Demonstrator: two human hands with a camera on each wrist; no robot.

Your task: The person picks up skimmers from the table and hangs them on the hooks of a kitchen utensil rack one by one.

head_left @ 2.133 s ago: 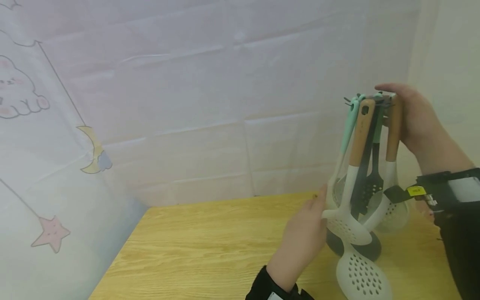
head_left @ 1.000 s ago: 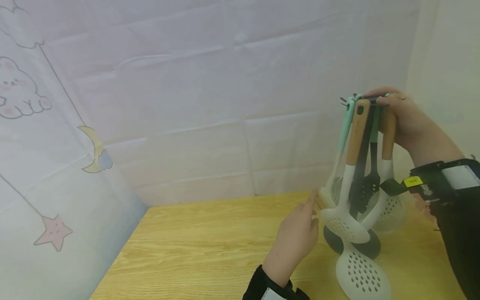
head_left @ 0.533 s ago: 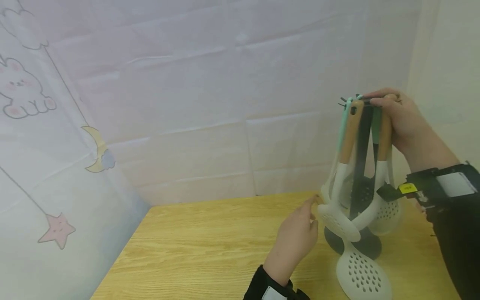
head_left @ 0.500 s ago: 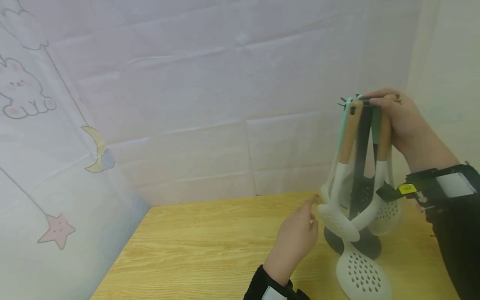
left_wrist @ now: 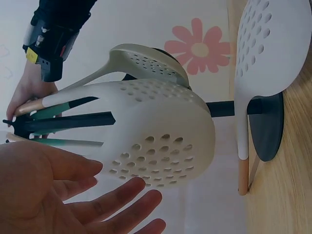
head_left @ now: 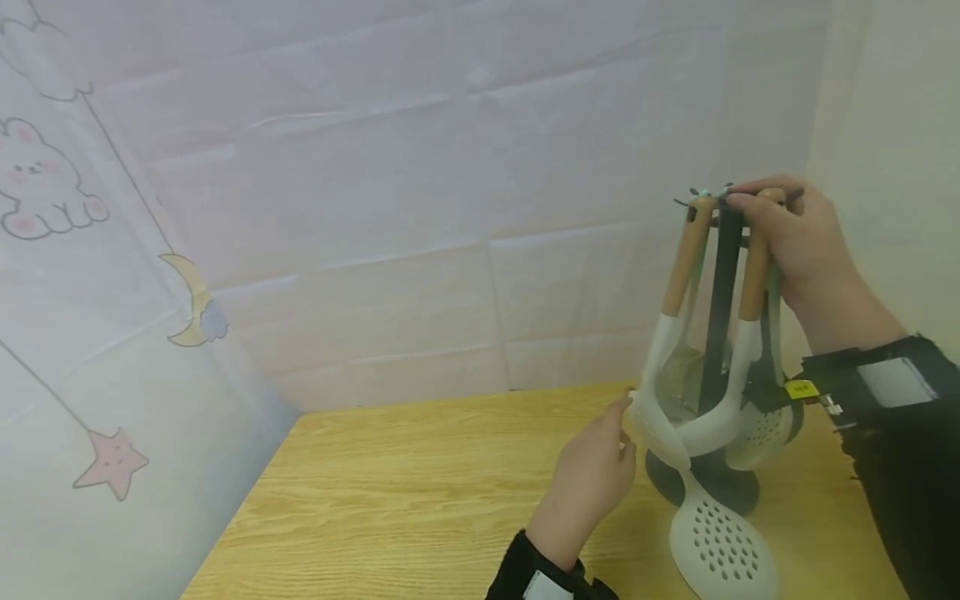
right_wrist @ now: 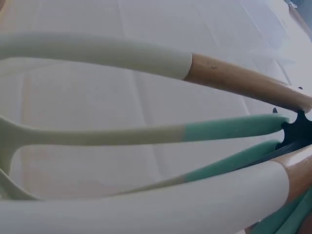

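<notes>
— Utensil rack (head_left: pixel 718 333) on the table (head_left: pixel 420 500), who holds it?
— Right hand (head_left: pixel 795 242) grips its top, fingers curled. Left hand (head_left: pixel 600 475), fingers relaxed, touches a hanging white slotted spoon (head_left: pixel 660 425).
— Its look?
— Dark post; wooden and mint handles.

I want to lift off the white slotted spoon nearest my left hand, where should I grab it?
Grip the slotted spoon by its wooden handle, coming from the left. The handle hangs straight and bare on that side, while the wide head is crowded against the other utensils. Your right hand holds the rack top.
</notes>
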